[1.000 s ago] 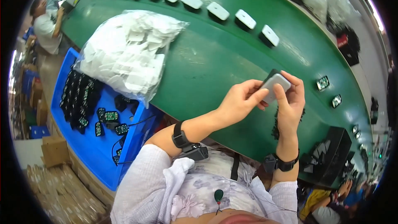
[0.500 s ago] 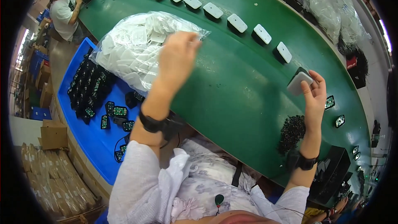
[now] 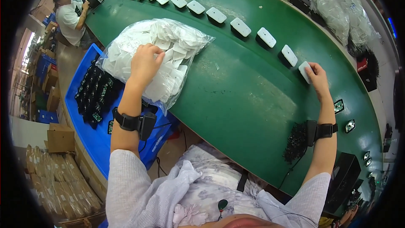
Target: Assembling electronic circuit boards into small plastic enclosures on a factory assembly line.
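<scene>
My right hand (image 3: pixel 318 78) grips a small black case with a white cover (image 3: pixel 304 72) at the near end of a row of like cases. The case is tilted, white face up, at the green table's surface. Over a large clear plastic bag (image 3: pixel 196 42) of loose white covers (image 3: pixel 168 82) hovers my left hand (image 3: pixel 145 63). Its fingers are loosely bent and a little apart from the thumb, and I see nothing held in them. The nearest finished-looking case (image 3: pixel 289 55) in the row lies just beyond my right hand.
At left, a blue tray (image 3: pixel 90 152) holds black housings with green circuit boards (image 3: pixel 95 88). A heap of small black parts (image 3: pixel 295 143) lies by my right forearm. Open housings (image 3: pixel 338 106) sit further right, near a black box (image 3: pixel 344 177). Another person (image 3: pixel 69 17) stands far left.
My right hand has brought the white-covered case from above the table to the end of the row. My left hand has swung left over the bag, whose covers have shifted.
</scene>
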The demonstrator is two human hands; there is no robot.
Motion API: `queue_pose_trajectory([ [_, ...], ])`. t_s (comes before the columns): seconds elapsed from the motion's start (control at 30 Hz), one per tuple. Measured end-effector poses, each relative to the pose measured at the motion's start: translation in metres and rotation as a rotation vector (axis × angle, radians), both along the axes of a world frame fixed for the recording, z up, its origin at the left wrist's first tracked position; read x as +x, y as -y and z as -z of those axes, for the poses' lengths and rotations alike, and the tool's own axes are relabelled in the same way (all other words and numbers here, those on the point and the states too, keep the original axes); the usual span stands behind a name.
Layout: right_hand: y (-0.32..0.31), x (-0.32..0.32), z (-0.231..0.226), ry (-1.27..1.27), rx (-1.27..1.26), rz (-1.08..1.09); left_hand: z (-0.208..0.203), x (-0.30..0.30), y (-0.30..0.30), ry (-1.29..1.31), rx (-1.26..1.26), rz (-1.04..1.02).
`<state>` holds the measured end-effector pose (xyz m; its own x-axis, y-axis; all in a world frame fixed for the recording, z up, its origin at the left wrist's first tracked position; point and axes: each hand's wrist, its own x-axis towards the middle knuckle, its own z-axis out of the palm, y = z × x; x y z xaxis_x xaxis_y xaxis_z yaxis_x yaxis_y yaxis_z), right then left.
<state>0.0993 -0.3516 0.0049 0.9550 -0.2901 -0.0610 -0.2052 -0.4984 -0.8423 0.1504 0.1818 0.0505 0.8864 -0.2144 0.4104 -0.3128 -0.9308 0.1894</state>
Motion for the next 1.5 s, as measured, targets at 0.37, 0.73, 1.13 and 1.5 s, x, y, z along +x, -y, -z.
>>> queue_pose_trajectory([
  [0.37,0.017,-0.015,-0.015,0.256,-0.147,0.144,-0.023,-0.004,0.031,-0.134,-0.888,0.160],
  [0.73,-0.136,-0.157,-0.071,0.341,0.055,-0.151,-0.007,-0.109,0.212,-1.216,-1.199,0.850],
  [1.13,-0.107,-0.191,-0.044,0.419,-0.332,0.052,0.013,-0.116,0.263,-1.234,-0.871,0.733],
  [1.5,-0.053,-0.180,-0.002,0.093,-0.644,0.162,0.037,-0.096,0.267,-1.102,-1.222,0.667],
])
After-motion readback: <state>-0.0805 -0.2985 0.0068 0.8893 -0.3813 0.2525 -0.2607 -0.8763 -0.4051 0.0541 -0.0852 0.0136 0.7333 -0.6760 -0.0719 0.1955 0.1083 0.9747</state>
